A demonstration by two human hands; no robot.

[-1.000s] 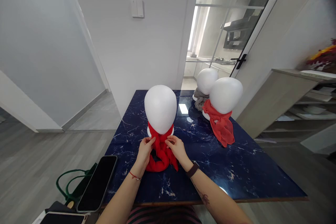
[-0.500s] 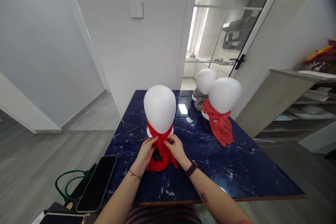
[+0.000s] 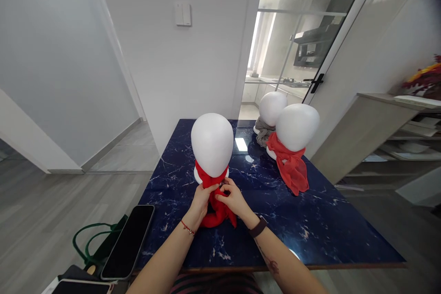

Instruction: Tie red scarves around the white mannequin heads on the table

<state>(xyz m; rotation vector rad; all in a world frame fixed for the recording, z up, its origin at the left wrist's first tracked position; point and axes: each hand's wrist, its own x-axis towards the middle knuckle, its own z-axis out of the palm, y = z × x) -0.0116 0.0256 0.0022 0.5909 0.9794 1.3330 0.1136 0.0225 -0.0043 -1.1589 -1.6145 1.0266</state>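
A white foam mannequin head (image 3: 212, 143) stands on the dark blue marbled table (image 3: 303, 234) in front of me. A red scarf (image 3: 217, 213) is wound round its neck, and its ends hang down to the tabletop. My left hand (image 3: 201, 202) and my right hand (image 3: 233, 198) meet just under the chin, and both pinch the scarf's fabric at the knot. My right wrist carries a dark watch, my left a thin red string.
Two more white heads stand at the back right: one with a red scarf (image 3: 291, 168), one behind with a grey scarf (image 3: 263, 129). A black phone (image 3: 128, 241) lies at the table's left edge. A shelf unit (image 3: 392, 133) is at the right.
Both hands have moved closer together and slightly up the scarf toward the neck, and now touch at the knot.
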